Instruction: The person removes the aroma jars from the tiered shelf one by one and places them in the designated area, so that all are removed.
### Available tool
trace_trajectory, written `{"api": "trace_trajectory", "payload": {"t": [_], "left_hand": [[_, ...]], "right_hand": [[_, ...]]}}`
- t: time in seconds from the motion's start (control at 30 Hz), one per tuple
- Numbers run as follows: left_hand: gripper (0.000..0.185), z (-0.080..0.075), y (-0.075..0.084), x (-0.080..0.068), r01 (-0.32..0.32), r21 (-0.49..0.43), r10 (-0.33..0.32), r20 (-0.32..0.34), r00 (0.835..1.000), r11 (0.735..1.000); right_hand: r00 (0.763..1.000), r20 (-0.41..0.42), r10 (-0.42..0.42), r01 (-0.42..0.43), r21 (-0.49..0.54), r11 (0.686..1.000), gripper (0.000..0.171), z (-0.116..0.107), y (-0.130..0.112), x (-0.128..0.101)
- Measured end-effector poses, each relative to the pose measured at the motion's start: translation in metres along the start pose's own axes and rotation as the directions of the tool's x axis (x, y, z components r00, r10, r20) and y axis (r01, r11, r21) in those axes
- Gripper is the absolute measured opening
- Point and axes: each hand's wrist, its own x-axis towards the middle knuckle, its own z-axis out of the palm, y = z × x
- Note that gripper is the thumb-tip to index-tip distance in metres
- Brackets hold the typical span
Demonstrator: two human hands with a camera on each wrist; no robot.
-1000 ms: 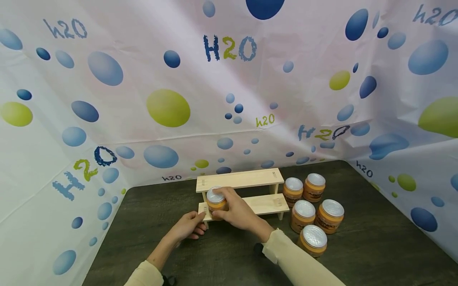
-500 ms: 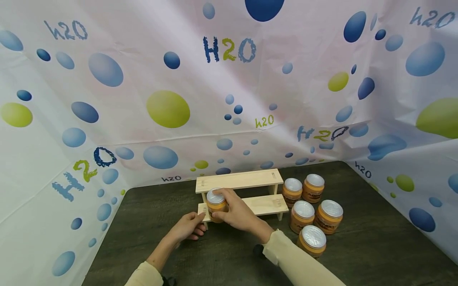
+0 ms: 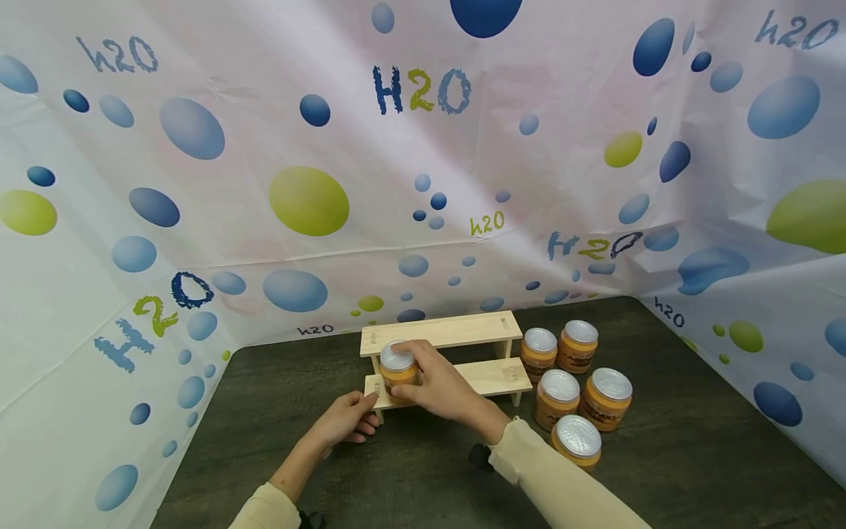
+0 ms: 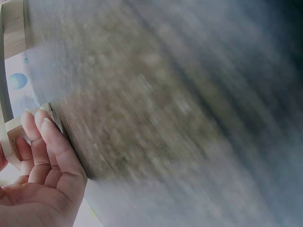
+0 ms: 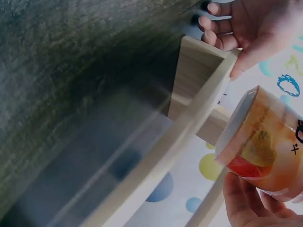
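A two-step wooden display stand point(image 3: 492, 376) stands near the back of the dark table. My left hand point(image 3: 345, 420) pinches the left end of its lower step, thumb on top and fingers beneath; the left wrist view shows those fingers point(image 4: 49, 153) under the board. In my right hand point(image 3: 439, 383) is an orange jar point(image 3: 398, 373) with a silver lid, held between thumb and fingers over the lower step's left end. The right wrist view shows the jar point(image 5: 265, 146) tilted, its base apart from the board point(image 5: 189, 125).
Several more orange jars point(image 3: 608, 400) with silver lids stand upright on the table point(image 3: 284, 397) right of the stand, the nearest one point(image 3: 576, 441) close to my right sleeve. A white sheet point(image 3: 423, 147) with printed bubbles walls the table's back and sides.
My right hand has raised the jar slightly above the lower step. The left hand keeps its hold on the stand, and the other jars stay put.
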Motion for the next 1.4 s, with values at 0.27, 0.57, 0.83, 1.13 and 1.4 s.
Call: {"api": "trace_trajectory", "payload": {"t": [0.27, 0.57, 0.83, 1.13, 1.4], "left_hand": [[0.048, 0.000, 0.001, 0.000, -0.004, -0.001, 0.004, 0.004, 1.000, 1.000], [0.051, 0.000, 0.004, -0.002, -0.004, -0.004, 0.004, 0.011, 1.000, 1.000], [0.052, 0.000, 0.005, -0.002, 0.004, 0.015, -0.004, 0.010, 1.000, 1.000], [0.051, 0.002, 0.005, -0.003, 0.007, 0.027, -0.007, -0.010, 1.000, 1.000], [0.050, 0.002, 0.003, -0.003, 0.003, 0.027, -0.003, -0.016, 1.000, 1.000]], "right_hand": [[1.000, 0.008, -0.001, 0.001, -0.006, 1.000, 0.055, -0.010, -0.008, -0.001], [1.000, 0.020, -0.003, 0.003, -0.006, 1.000, 0.055, -0.018, -0.015, -0.004], [0.999, 0.042, 0.018, -0.019, 0.010, 1.000, 0.059, -0.031, -0.021, -0.009], [1.000, 0.026, -0.001, 0.001, -0.005, 1.000, 0.058, -0.044, -0.022, -0.016], [1.000, 0.013, 0.010, -0.011, 0.020, 1.000, 0.061, -0.061, -0.028, -0.026]]}}
